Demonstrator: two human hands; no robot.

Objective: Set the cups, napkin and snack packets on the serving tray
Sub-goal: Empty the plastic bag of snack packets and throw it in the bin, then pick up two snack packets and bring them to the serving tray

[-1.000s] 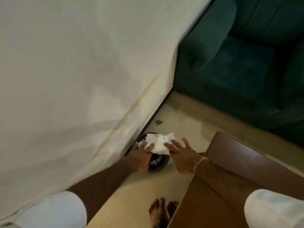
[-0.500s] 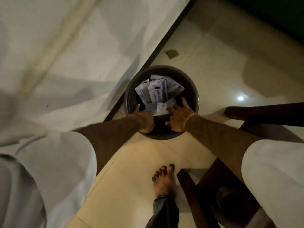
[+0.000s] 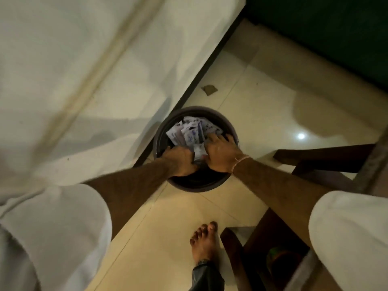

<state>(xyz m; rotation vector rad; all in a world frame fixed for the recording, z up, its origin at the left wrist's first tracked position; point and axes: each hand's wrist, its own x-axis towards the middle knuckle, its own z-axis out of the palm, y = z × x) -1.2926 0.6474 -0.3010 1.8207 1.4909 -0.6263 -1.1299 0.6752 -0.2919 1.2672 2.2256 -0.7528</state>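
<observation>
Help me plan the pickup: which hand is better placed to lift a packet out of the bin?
Probably the right hand: its fingers lie on the packets in the bin. The left hand sits fisted at the near edge.

We look down on a glossy cream tiled floor (image 3: pixel 247 114) that catches one small bright spot of reflected light (image 3: pixel 301 136), with a scrap of brown debris (image 3: pixel 209 90) lying near the dark skirting strip (image 3: pixel 212 66). To our left hangs pale white fabric (image 3: pixel 73 80) with a yellowish seam. Dark green upholstery (image 3: pixel 327 34) fills the upper right corner, and dark wooden furniture (image 3: pixel 323 158) stands at the right.
</observation>
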